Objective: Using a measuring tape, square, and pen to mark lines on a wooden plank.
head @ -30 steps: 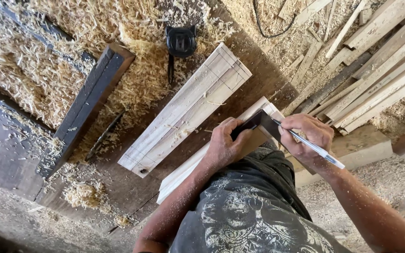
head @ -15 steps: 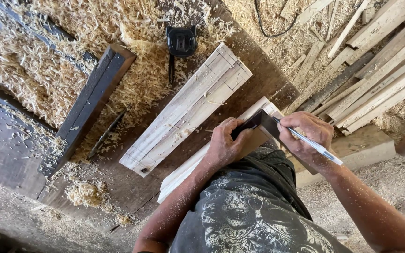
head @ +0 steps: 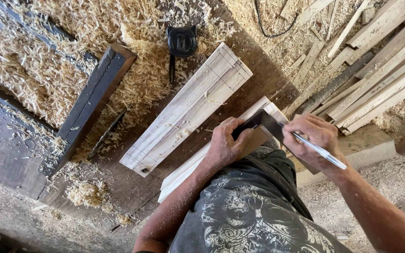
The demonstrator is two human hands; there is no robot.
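Note:
My left hand (head: 228, 142) presses a dark metal try square (head: 262, 122) flat onto a pale wooden board (head: 198, 160) that lies across the dark workbench. My right hand (head: 310, 137) grips a white pen (head: 318, 150) and holds its tip against the square's blade near the board's far end. A second pale board (head: 191, 105) with pencil lines on it lies parallel, just beyond the first. My torso hides the near part of the marked board.
A black tape measure (head: 182, 42) sits past the boards among wood shavings. A dark wooden beam (head: 94, 100) lies at the left. Several long wooden strips (head: 376, 70) are stacked at the right, with a black cable (head: 270, 28) above them. Sawdust covers the bench (head: 5, 145).

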